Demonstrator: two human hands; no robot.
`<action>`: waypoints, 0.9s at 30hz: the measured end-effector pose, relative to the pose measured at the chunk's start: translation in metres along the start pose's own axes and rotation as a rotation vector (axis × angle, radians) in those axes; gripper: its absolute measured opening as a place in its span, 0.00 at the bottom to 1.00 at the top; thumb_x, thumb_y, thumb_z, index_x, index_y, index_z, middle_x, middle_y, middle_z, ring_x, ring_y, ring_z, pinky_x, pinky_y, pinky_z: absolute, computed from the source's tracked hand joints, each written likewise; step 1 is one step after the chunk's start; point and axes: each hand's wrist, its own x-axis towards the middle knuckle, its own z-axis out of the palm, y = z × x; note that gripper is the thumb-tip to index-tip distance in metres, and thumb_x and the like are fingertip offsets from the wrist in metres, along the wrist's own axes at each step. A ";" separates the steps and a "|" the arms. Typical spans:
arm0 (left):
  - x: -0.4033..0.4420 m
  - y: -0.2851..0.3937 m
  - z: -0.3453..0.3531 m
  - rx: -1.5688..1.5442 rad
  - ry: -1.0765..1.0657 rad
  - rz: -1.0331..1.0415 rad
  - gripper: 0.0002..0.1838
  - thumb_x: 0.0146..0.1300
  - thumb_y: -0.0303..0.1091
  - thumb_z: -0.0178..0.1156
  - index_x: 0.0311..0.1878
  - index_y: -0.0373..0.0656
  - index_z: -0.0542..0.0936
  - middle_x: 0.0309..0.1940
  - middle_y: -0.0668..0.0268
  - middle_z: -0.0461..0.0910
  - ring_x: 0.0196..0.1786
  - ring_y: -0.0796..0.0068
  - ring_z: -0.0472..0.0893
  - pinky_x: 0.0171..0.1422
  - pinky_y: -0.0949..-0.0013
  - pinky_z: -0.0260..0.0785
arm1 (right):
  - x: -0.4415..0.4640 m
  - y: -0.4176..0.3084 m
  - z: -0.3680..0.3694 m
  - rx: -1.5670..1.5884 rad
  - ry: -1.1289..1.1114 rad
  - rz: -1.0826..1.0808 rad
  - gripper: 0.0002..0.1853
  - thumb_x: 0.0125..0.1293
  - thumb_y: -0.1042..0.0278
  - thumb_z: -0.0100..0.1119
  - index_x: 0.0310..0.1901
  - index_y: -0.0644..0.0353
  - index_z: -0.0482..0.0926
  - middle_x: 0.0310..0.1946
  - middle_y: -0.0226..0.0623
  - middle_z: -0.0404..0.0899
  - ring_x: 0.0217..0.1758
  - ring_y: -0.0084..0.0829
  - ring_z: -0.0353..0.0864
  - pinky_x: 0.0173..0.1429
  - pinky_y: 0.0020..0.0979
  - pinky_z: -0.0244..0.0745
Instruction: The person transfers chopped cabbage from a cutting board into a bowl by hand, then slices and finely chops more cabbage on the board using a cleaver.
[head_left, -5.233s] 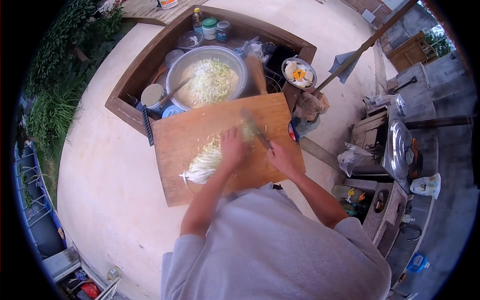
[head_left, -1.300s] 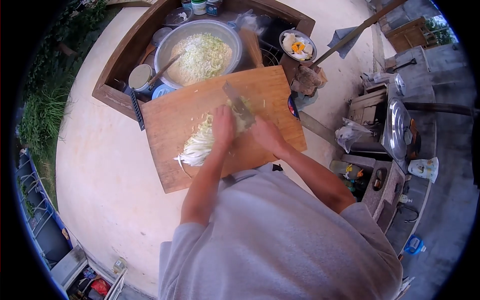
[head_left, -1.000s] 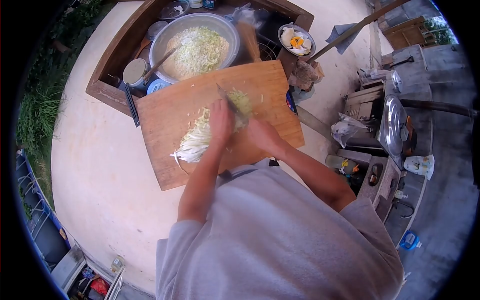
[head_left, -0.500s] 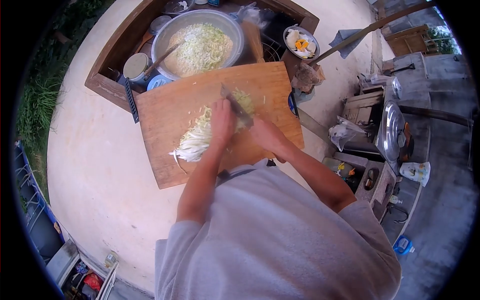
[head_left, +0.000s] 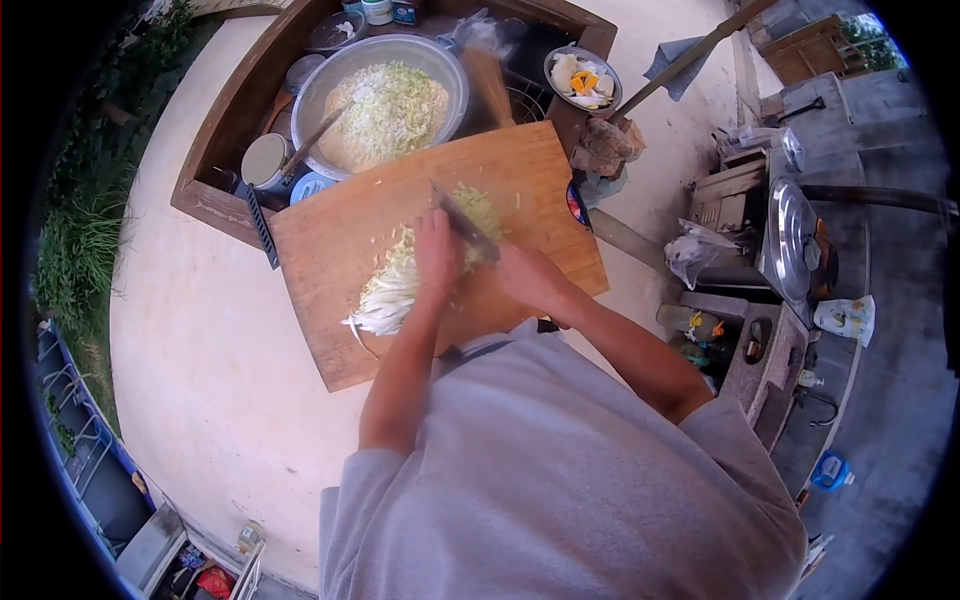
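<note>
On a wooden cutting board (head_left: 325, 235) lies a heap of pale cabbage strips (head_left: 385, 298), partly under my left hand (head_left: 438, 248). That hand presses down on the strips with its fingers curled, its fingertips beside the blade. My right hand (head_left: 525, 275) is wrapped around the handle of a cleaver (head_left: 462, 220), whose dark blade slants across the cabbage. Finely chopped green bits (head_left: 480, 207) lie on the far side of the blade. The handle is mostly hidden in my fist.
Beyond the board a large metal basin (head_left: 455, 75) holds chopped cabbage and a stick-like handle. A bowl (head_left: 612, 92) with white and orange pieces stands at the back right. A lidded jar (head_left: 265, 160) sits left of the basin. A silver pot lid (head_left: 793, 235) is far right.
The camera view has shifted slightly, so the surroundings appear displaced. Both hands stay at the cabbage, and the cleaver blade has moved slightly against it.
</note>
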 end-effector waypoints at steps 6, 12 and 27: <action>0.000 -0.005 -0.001 0.019 -0.078 -0.027 0.08 0.59 0.21 0.54 0.42 0.37 0.72 0.40 0.48 0.74 0.45 0.43 0.73 0.51 0.46 0.68 | 0.024 0.008 0.055 0.016 0.143 0.058 0.08 0.65 0.73 0.55 0.42 0.68 0.73 0.27 0.60 0.82 0.36 0.62 0.84 0.40 0.58 0.77; 0.012 -0.012 -0.031 0.095 -0.193 0.027 0.05 0.67 0.25 0.57 0.44 0.36 0.76 0.39 0.50 0.78 0.42 0.45 0.76 0.49 0.50 0.70 | 0.004 0.004 0.025 0.158 0.220 0.016 0.09 0.66 0.70 0.55 0.41 0.68 0.74 0.28 0.61 0.81 0.36 0.63 0.83 0.41 0.58 0.76; -0.011 -0.003 -0.023 0.080 -0.157 0.046 0.07 0.59 0.21 0.53 0.41 0.38 0.71 0.41 0.51 0.73 0.47 0.47 0.72 0.54 0.50 0.68 | 0.010 -0.002 0.042 -0.012 0.090 0.012 0.10 0.66 0.69 0.56 0.38 0.70 0.74 0.26 0.60 0.81 0.34 0.63 0.83 0.40 0.58 0.77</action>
